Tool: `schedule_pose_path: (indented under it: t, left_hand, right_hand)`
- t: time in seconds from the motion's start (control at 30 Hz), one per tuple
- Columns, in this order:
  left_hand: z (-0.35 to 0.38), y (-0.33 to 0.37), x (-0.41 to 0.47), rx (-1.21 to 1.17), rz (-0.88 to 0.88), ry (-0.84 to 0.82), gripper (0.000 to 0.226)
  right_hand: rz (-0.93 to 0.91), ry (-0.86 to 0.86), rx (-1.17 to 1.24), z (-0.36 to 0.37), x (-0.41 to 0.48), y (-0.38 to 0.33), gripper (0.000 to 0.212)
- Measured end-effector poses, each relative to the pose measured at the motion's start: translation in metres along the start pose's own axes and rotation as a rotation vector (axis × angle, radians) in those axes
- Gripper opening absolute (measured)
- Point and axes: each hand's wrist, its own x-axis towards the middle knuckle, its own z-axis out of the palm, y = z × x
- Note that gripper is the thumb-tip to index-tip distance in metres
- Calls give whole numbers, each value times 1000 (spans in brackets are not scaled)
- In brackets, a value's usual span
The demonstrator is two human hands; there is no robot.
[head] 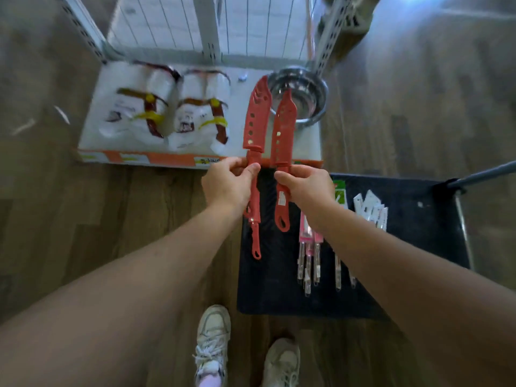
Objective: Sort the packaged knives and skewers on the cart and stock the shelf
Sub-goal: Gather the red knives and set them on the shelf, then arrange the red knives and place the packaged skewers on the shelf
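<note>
My left hand (pixel 227 185) grips the handles of a small bundle of red sheathed knives (pixel 255 118), blades pointing away from me over the shelf's front edge. My right hand (pixel 305 185) holds a single red sheathed knife (pixel 283 127) by its handle, right beside the bundle. Both are lifted above the gap between the low white shelf (pixel 245 135) and the dark cart tray (pixel 418 219). On the cart lie pink-packaged skewers (pixel 308 252) and white packaged items (pixel 371 210).
Two white bagged goods (pixel 167 113) fill the shelf's left and middle. A steel bowl (pixel 304 93) sits at its right end, just behind the knife tips. Grey shelf uprights rise at the back. My shoes (pixel 212 344) stand on wood flooring beside the cart.
</note>
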Motion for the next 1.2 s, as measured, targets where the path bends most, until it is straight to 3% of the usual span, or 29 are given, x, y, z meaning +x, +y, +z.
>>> schedule_pose_path:
  t: [0.37,0.47,0.7,0.9,1.2]
  left_hand:
    - [-165,216,-85,-139,87,174,28]
    - [-213,274,-105,-166,184,222,28]
    - [-299,377,-151,-268,302,281,26]
    - [-342,408,-184,-297,307,378,28]
    - [-386,392,-173,-366,222,365,23]
  right_hand:
    - [-249,-51,33,-67,-148,-250,7]
    - [-294,-43,68,-76,-186,-317,20]
    - [-409,-89,172,-92,-264,-414,22]
    - [-459,-64,165,-103,-297,-460,27]
    - [-434,-100,83,-84,-298,-480,22]
